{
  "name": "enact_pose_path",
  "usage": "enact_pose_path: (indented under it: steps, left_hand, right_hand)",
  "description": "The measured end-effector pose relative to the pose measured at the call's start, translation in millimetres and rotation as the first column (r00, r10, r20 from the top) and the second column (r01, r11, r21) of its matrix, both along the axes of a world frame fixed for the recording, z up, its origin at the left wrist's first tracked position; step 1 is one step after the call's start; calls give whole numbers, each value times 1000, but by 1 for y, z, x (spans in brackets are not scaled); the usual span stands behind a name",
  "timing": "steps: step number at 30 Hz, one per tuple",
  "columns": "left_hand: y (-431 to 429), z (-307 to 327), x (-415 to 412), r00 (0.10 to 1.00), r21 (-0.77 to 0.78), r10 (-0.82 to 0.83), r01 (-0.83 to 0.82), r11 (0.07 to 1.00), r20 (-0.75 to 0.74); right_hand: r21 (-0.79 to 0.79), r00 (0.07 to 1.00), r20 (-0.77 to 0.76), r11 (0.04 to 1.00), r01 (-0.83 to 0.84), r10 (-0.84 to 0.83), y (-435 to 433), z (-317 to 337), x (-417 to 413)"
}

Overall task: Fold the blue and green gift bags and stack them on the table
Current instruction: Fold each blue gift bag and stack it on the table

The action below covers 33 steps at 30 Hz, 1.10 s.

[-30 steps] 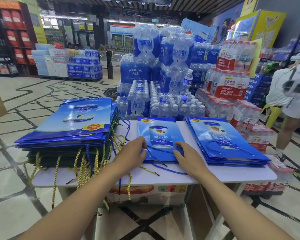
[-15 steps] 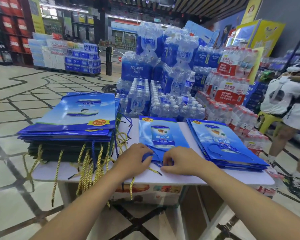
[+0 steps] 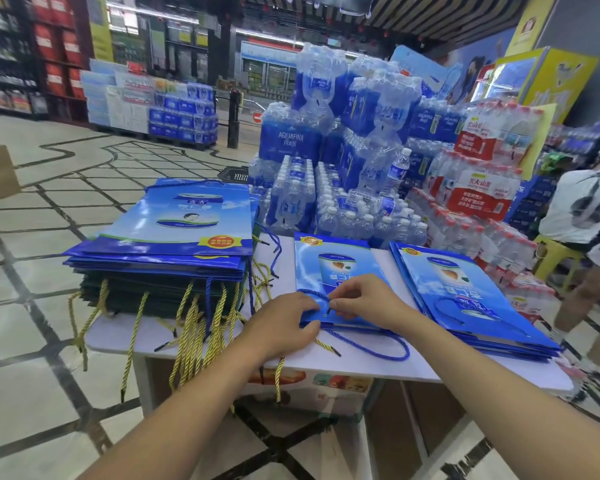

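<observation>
A flat blue gift bag (image 3: 333, 268) lies in the middle of the white table (image 3: 354, 362). My left hand (image 3: 284, 323) grips its near edge, thumb under the bag. My right hand (image 3: 364, 299) pinches the bag's blue rope handle (image 3: 312, 294) at the near end. A second blue rope loop (image 3: 374, 348) trails onto the table. To the left stands a tall pile: blue bags (image 3: 187, 230) on top of dark green bags (image 3: 153, 296) with gold rope handles hanging over the edge. On the right lies a stack of folded blue bags (image 3: 465, 299).
Shrink-wrapped packs of water bottles (image 3: 343, 140) rise behind the table. A person (image 3: 582, 216) stands at the right by a yellow stool (image 3: 555, 254). A cardboard box (image 3: 312, 386) sits under the table. Tiled shop floor stretches to the left.
Both hands came together from flat on the bag's near corners to its near edge. The right hand now pinches the blue rope handle; the left grips the edge.
</observation>
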<state>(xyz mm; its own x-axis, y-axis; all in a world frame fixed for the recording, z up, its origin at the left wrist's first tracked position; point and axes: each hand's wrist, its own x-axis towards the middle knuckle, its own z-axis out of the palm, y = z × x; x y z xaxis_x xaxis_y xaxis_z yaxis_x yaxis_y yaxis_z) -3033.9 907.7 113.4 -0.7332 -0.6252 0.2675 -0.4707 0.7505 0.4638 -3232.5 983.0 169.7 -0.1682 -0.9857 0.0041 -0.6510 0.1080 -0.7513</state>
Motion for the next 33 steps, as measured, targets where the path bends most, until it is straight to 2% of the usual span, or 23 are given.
enact_pose_path:
  steps: [2,4,9,15,19,23,25,26,28,30,31,33]
  left_hand:
    - [1,1,0,1000,-1,-2,2,1000,2]
    - [2,1,0,1000,5,-3,3,1000,2]
    - [1,0,0,1000,10,2,-2,1000,-14]
    - [1,-2,-2,999,17,10,-10,1000,-35]
    - [1,-3,-4,999,16,43,-42,999,-34]
    - [2,-3,-3,997,14,63,-62,998,-52]
    - [3,-2,-4,995,10,71,-70,997,-70]
    - [3,-1,-4,994,7,72,-72,997,-84]
    - [5,0,-3,991,-2,72,-73,997,-110]
    - [6,0,-3,989,-18,67,-70,997,-132]
    - [6,1,-3,988,-25,64,-68,997,-143]
    - [6,0,-2,985,-37,67,-74,997,-159]
  right_hand:
    - [-6,994,-106,1000,-12,11,-4,-2,1]
    - [-9,989,-148,1000,-18,16,-6,-2,2]
    - [12,980,-187,998,-66,67,-10,1,6]
    - [10,965,-261,1000,-1,4,-16,0,9]
    - [64,968,-248,996,54,-36,-13,4,12]
    - [104,966,-259,994,34,-6,-7,7,11]
    - [66,946,-322,998,-3,24,-1,7,11]
    - [-2,930,-367,1000,-16,14,3,7,11]
    - [-234,914,-396,972,-6,-89,11,5,13]
    - [-419,919,-317,904,88,-236,19,5,21]
    - [-422,919,-277,895,144,-279,23,5,25]
    - [-231,942,-193,946,229,-275,29,4,36]
